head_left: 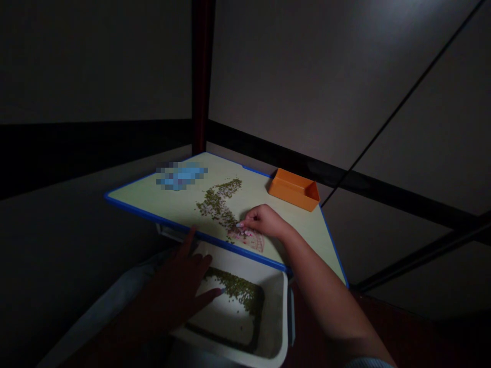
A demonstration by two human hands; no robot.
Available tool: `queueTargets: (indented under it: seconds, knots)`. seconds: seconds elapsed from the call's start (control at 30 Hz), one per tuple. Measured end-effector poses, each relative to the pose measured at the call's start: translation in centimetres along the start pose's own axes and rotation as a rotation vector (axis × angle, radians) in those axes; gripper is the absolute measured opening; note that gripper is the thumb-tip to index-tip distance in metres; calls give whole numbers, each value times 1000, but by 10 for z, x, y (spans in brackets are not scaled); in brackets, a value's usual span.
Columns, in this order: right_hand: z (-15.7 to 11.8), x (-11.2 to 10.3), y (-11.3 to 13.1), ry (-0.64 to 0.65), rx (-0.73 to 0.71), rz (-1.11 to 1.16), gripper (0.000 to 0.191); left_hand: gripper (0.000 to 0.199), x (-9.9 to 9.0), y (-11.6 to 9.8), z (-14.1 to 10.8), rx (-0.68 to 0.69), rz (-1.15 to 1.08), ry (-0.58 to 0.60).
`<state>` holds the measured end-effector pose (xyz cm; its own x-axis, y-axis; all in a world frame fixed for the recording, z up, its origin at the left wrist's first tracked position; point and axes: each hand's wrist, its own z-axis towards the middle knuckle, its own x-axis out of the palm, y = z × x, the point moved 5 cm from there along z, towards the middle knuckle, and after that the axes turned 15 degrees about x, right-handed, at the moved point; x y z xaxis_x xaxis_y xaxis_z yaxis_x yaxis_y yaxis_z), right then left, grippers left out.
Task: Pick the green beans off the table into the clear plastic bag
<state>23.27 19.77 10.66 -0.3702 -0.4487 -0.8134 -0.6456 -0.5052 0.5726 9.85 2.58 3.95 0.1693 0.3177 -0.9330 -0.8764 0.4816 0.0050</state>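
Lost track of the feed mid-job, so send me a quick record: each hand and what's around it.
Left hand: open, over green mung beans in a white plastic tub
Right hand: fingertips at scattered beans on a blue-edged board
Also on board: orange tray, blurred blue object

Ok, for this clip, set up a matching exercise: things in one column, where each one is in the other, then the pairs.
Things
1. Right hand
2. Left hand
3. Orange tray
4. Trail of green grains

Places
A. At the far edge of the blue-edged board
B. Across the middle of that board
C. Over the white tub
D. Just above a pink-patterned patch

Pairs: 1-D, 2-C, 3-A, 4-B
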Motion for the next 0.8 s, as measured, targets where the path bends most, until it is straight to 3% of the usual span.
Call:
queueTargets:
  seconds: [0.47, 0.8]
  knots:
    - [-2, 2, 1, 24, -42, -13, 30, 55, -2, 1, 2, -25, -49, 14]
    - [-4, 5, 2, 131, -45, 57, 31, 56, 2, 0, 0, -37, -60, 38]
